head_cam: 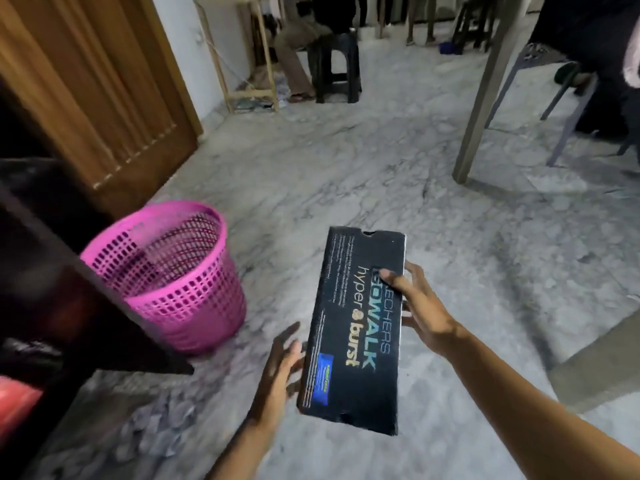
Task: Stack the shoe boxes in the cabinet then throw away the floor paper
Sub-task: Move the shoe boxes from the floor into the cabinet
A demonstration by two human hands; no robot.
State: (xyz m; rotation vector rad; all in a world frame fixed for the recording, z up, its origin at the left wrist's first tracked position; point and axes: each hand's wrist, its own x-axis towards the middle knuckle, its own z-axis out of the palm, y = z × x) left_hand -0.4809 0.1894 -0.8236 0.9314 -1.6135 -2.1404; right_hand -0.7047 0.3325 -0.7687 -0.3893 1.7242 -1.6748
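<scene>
The black shoe box [356,327] is carried flat above the marble floor [346,174] — right hand [424,306] clamping its far edge, left hand [280,368] spread against the near side, likely steadying it — beside the dark cabinet [69,306].

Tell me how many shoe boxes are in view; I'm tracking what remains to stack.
1: a black shoe box held above the floor, right hand gripping its edge, left hand open beside it. The dark cabinet may hide others.
</scene>
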